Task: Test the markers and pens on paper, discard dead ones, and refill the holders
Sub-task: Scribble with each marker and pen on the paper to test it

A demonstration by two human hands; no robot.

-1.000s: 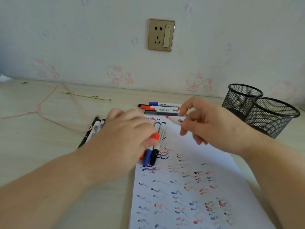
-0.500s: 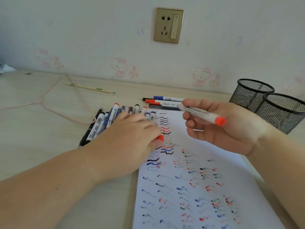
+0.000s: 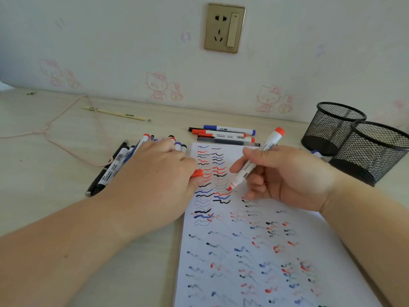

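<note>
Item: white paper sheet (image 3: 276, 251) lying flat on the pale wood-grain surface (image 3: 44, 173), covered with rows of red, blue and black squiggles. Testing looks well advanced.

Item: red-capped white marker (image 3: 254, 161), uncapped, held in a writing grip by the right hand (image 3: 287, 173); its red tip meets the paper among the upper squiggles. Half a second earlier it lay crosswise in that hand above the sheet, tip off the paper; it has since turned tip-down.

Item: small red marker cap (image 3: 197, 173), pinched at the fingertips of the left hand (image 3: 159, 173), whose fingers are curled round it. The hand rests at the paper's left edge, where it was in the earlier frames.

Item: bundle of markers and pens (image 3: 115, 165), white and black barrels, lying side by side on the surface under and beyond the left hand. Whether these are tested cannot be told.

Item: four pens (image 3: 223, 135) with blue, red and dark barrels, lined up just above the top of the sheet.

Item: two black wire-mesh holders (image 3: 358, 142), round, touching one another, at the right. No pens stand up in them; refilling appears not yet begun. A white marker (image 3: 318, 154) lies just beside their base.

Remaining, by judgement: finish the stroke, recap, sort, discard dead ones, fill holders.
</note>
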